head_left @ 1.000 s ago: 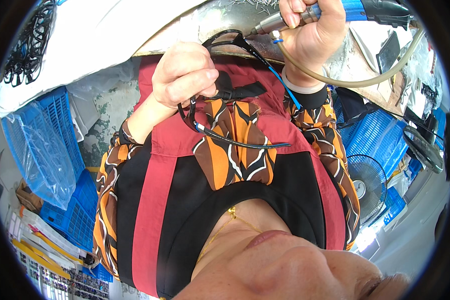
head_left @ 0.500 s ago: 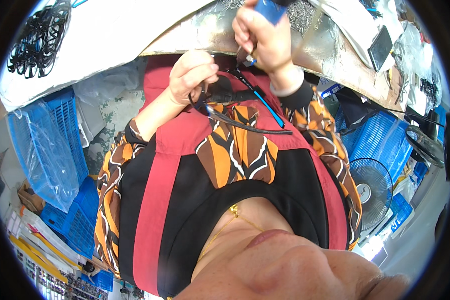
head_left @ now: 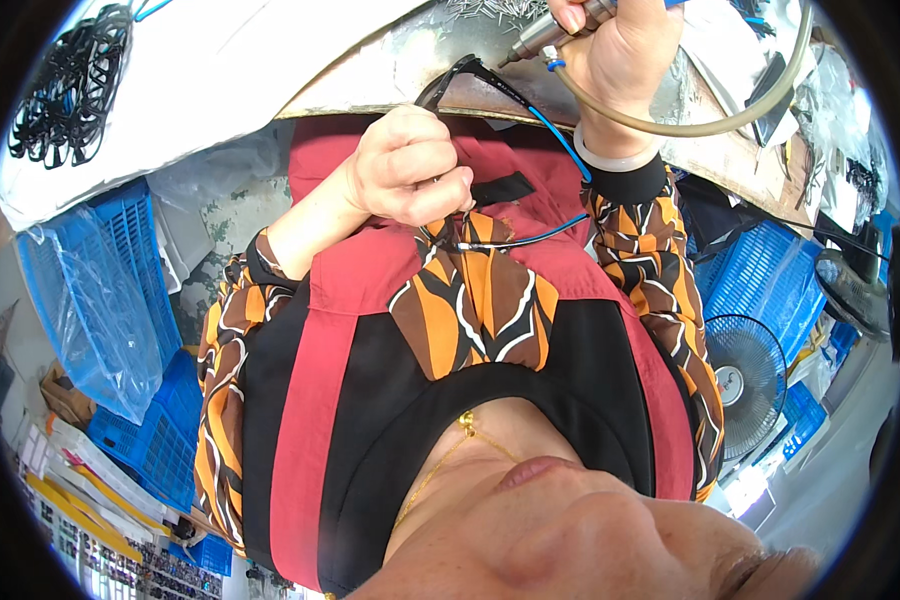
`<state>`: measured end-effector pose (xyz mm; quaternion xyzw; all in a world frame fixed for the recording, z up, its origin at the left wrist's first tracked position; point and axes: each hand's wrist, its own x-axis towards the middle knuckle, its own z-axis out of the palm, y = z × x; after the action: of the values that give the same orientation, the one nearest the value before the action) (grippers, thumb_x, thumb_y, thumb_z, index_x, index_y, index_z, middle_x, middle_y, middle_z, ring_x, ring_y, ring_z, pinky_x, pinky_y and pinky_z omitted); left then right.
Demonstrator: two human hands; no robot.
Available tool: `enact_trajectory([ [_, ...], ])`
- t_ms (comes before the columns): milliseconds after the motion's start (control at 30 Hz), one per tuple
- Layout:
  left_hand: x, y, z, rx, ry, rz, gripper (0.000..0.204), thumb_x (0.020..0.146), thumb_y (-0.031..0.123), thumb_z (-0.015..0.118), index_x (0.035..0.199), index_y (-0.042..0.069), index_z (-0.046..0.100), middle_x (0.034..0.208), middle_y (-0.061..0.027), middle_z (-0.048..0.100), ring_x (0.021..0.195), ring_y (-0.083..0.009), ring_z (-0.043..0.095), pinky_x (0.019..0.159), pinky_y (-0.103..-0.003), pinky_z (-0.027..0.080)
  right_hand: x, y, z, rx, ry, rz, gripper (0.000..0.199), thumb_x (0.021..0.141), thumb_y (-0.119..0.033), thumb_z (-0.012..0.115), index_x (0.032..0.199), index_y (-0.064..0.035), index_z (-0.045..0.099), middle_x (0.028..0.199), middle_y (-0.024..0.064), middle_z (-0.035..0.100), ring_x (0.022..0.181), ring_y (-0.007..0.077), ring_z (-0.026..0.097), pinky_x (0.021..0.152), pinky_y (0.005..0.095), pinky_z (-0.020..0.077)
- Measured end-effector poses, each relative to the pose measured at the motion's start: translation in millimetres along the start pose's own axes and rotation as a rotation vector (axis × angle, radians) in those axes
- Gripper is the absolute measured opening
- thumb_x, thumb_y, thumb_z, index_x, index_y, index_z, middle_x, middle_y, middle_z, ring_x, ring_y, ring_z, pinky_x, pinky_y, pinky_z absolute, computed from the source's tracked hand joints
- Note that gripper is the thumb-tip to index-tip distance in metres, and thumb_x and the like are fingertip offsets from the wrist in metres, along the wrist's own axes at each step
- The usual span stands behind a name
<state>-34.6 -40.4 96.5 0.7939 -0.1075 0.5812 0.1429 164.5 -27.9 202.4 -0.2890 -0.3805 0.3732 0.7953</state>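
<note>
My left hand (head_left: 410, 165) is closed around the front of a pair of glasses (head_left: 505, 85) with black and blue temples. One temple slants across the bench edge toward my right wrist; the other (head_left: 535, 238) points right in front of my apron. Most of the glasses' front is hidden behind my fingers. My right hand (head_left: 630, 65) grips an air screwdriver (head_left: 537, 38), a metal-nosed tool with a blue part and a tan hose (head_left: 715, 130). Its tip points left and down, just above the hinge end of the far temple; I cannot tell whether they touch.
Loose screws (head_left: 490, 8) lie at the far edge of the metal bench top (head_left: 400, 70). A stack of black glasses frames (head_left: 70, 90) rests on white cloth at left. Blue crates (head_left: 150, 270) stand below on both sides, and a fan (head_left: 745, 385) is at right.
My right hand has shifted right, and the screwdriver now shows lying slanted with its tip to the left. My left hand has moved slightly right, turning the glasses so one temple reaches over the bench edge.
</note>
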Motion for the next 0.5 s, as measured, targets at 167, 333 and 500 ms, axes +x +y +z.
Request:
enact_trajectory([
  [167, -1.7, 2.3, -0.9, -0.047, -0.012, -0.021, 0.033, 0.079, 0.012, 0.083, 0.105, 0.010, 0.062, 0.101, -0.0039, 0.051, 0.083, -0.0214, 0.056, 0.059, -0.031, 0.050, -1.6, 6.4, 0.1, -0.053, -0.004, -0.025, 0.031, 0.096, -0.006, 0.060, 0.123, -0.0040, 0.045, 0.071, 0.0040, 0.051, 0.051, 0.0122, 0.048, 0.044, 0.0238, 0.0404],
  [333, 2.6, 4.0, 0.4, -0.069, 0.001, -0.033, 0.032, 0.080, 0.010, 0.080, 0.107, 0.011, 0.062, 0.099, -0.0031, 0.051, 0.085, -0.0214, 0.055, 0.058, -0.031, 0.050, 0.5, 7.9, 1.0, -0.032, -0.032, -0.070, 0.033, 0.096, -0.006, 0.060, 0.125, -0.0041, 0.045, 0.070, 0.0037, 0.050, 0.050, 0.0125, 0.048, 0.043, 0.0238, 0.0397],
  [500, 2.5, 5.7, 1.6, -0.101, -0.003, -0.039, 0.034, 0.078, 0.004, 0.076, 0.107, 0.012, 0.062, 0.097, -0.0031, 0.050, 0.086, -0.0218, 0.054, 0.057, -0.030, 0.049, -0.9, 7.5, -0.9, 0.034, -0.039, -0.052, 0.032, 0.097, -0.004, 0.059, 0.126, -0.0063, 0.046, 0.071, 0.0042, 0.048, 0.051, 0.0128, 0.047, 0.043, 0.0233, 0.0391],
])
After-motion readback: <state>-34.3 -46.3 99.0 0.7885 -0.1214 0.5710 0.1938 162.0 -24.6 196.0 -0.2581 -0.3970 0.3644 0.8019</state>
